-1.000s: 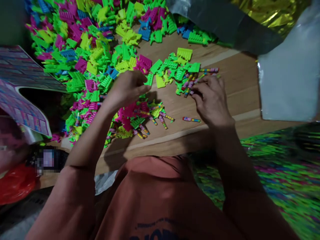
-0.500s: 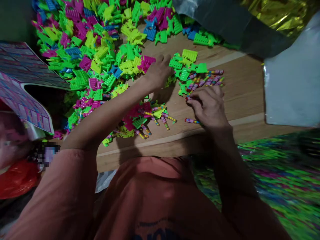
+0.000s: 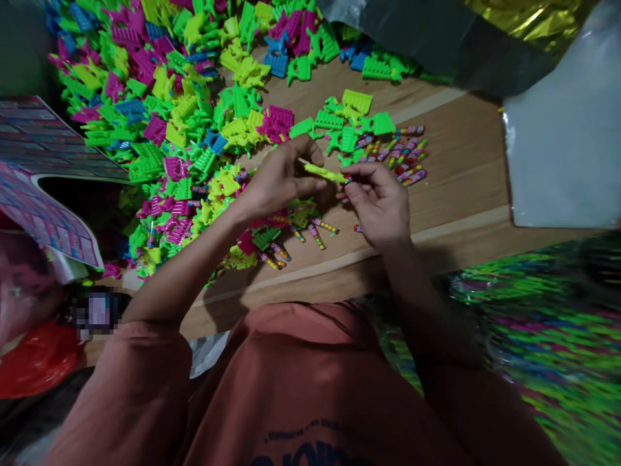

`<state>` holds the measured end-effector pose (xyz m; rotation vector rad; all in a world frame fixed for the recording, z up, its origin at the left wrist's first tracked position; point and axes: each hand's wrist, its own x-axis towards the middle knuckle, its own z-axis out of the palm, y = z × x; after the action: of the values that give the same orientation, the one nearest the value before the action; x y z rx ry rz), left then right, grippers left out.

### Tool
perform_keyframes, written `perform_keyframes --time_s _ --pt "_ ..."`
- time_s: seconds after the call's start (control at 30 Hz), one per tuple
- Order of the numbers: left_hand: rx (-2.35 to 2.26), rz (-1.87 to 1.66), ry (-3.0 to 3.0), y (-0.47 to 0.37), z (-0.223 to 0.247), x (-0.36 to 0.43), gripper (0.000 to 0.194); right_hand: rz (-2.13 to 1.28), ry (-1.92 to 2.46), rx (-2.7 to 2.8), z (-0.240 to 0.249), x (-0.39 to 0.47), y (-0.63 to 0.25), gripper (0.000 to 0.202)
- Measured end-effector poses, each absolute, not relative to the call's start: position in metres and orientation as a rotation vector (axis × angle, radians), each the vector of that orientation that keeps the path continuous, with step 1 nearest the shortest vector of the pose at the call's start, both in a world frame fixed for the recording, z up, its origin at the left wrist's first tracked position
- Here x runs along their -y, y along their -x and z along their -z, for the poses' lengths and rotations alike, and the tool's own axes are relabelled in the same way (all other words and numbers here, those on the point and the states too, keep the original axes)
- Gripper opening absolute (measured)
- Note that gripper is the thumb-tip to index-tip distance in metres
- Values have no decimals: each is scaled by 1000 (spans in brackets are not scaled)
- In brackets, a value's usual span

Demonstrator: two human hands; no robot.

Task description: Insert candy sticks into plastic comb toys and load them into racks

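Note:
Between my hands is a yellow plastic piece (image 3: 324,173), seen edge-on. My left hand (image 3: 279,178) holds its left end between thumb and fingers. My right hand (image 3: 381,204) pinches at its right end, where a small striped candy-like stick is mostly hidden by the fingers. Just behind my right hand lie several colourful wrapped sticks (image 3: 400,155) on the wooden table (image 3: 466,175), beside loose green and yellow plastic pieces (image 3: 347,120). Nearer my body, more sticks (image 3: 317,236) lie by pieces under my left forearm.
A large heap of green, yellow, pink and blue plastic pieces (image 3: 160,84) covers the left and back. A white packet (image 3: 557,142) lies at the right, below dark and gold film. A printed box (image 3: 53,188) stands at far left; packed bright items (image 3: 557,336) are at lower right.
My left hand has moved back from the heap toward my right hand, with the yellow piece now held. My right hand has shifted left and up to meet it.

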<state>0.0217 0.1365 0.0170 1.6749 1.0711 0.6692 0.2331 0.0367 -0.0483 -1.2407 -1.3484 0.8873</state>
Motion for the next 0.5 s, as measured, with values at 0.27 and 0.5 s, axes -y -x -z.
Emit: perform_keyframes --time_s 0.27,0.5 --pt "-1055 -816 -1299 -21 -23 -95 60 -854 1154 1345 28 -23 -218 30" --pt "-936 -774 -885 -29 -32 -74 57 -924 1148 1309 29 -21 -220 31"
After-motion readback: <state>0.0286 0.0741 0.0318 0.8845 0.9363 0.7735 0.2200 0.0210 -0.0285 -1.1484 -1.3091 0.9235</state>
